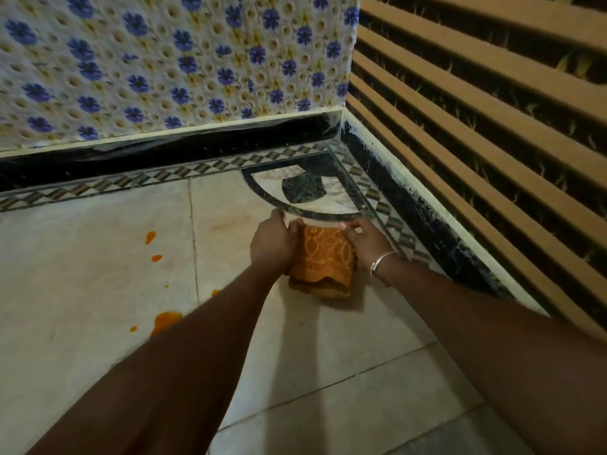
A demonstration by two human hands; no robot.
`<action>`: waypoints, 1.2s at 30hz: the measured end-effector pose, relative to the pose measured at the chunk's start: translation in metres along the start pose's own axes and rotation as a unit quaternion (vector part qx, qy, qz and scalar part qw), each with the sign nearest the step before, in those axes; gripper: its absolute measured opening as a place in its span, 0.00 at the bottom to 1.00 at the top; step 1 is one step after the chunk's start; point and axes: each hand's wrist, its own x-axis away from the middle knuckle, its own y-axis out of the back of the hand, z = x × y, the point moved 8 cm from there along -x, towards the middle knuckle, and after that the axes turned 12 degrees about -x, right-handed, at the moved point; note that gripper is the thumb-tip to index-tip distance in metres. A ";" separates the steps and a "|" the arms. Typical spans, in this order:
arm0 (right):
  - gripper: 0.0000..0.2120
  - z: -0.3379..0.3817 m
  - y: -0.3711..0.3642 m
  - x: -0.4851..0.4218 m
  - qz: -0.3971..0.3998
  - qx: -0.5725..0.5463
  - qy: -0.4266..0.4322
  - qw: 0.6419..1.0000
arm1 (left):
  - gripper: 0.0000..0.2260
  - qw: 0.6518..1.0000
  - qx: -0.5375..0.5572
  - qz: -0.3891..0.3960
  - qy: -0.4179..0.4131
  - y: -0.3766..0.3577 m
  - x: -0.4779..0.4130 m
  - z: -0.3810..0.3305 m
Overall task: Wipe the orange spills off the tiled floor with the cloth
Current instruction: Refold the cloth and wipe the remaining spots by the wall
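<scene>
An orange patterned cloth [323,257], folded into a thick pad, is held between both hands just above the pale tiled floor [98,264] near the corner. My left hand [272,244] grips its left edge and my right hand [364,244] grips its right edge. Orange spills lie to the left on the tiles: a drop [150,237], a smaller drop [156,257] and a larger puddle [166,320] partly hidden by my left forearm. A faint orange smear [226,224] shows beside my left hand.
A wall covered in blue-flowered cloth [170,60] rises behind, with a black skirting [197,149]. Brown horizontal slats [492,110] close the right side. A patterned border and a dark inlaid arc [303,187] mark the floor's corner.
</scene>
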 end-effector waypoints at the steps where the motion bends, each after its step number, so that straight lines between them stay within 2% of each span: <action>1: 0.16 -0.011 0.004 -0.001 -0.026 0.022 0.013 0.999 | 0.27 0.999 -0.050 -0.005 -0.017 -0.007 -0.004 0.001; 2: 0.15 -0.021 0.009 0.001 -0.055 0.071 0.043 0.995 | 0.29 0.994 -0.094 -0.004 -0.048 -0.016 -0.005 0.001; 4: 0.16 -0.043 0.011 0.011 -0.098 0.193 0.117 0.969 | 0.30 0.974 -0.167 0.047 -0.145 -0.049 0.001 -0.007; 7: 0.27 -0.076 -0.016 0.035 -0.047 0.320 0.159 0.933 | 0.31 0.916 -0.268 0.145 -0.261 -0.107 0.031 -0.013; 10: 0.30 -0.101 -0.027 0.040 -0.041 0.380 0.127 0.915 | 0.32 0.906 -0.288 0.112 -0.289 -0.128 0.034 -0.019; 14: 0.31 -0.101 -0.025 0.040 -0.053 0.403 0.110 0.907 | 0.33 0.888 -0.301 0.083 -0.338 -0.133 0.004 -0.035; 17: 0.34 -0.104 -0.025 0.041 -0.039 0.400 0.108 0.909 | 0.31 0.897 -0.304 0.081 -0.311 -0.129 -0.023 -0.028; 19: 0.34 -0.103 -0.026 0.040 -0.034 0.401 0.112 0.909 | 0.30 0.921 -0.289 0.076 -0.250 -0.119 -0.027 -0.008; 21: 0.33 -0.103 -0.027 0.040 -0.030 0.400 0.110 0.909 | 0.32 0.940 -0.276 0.065 -0.188 -0.110 -0.006 0.014; 23: 0.33 -0.101 -0.026 0.041 -0.031 0.400 0.108 0.910 | 0.36 0.945 -0.275 0.059 -0.166 -0.109 0.031 0.015; 26: 0.32 -0.098 -0.024 0.043 -0.035 0.405 0.109 0.907 | 0.39 0.940 -0.271 0.069 -0.197 -0.122 0.062 -0.008; 30: 0.32 -0.099 -0.024 0.041 -0.042 0.399 0.121 0.908 | 0.38 0.914 -0.290 0.069 -0.277 -0.131 0.017 -0.026; 33: 0.32 -0.101 -0.024 0.042 -0.045 0.396 0.121 0.909 | 0.37 0.916 -0.298 0.082 -0.255 -0.128 -0.021 -0.019; 36: 0.32 -0.100 -0.025 0.041 -0.041 0.394 0.121 0.910 | 0.35 0.941 -0.278 0.063 -0.180 -0.114 -0.021 0.006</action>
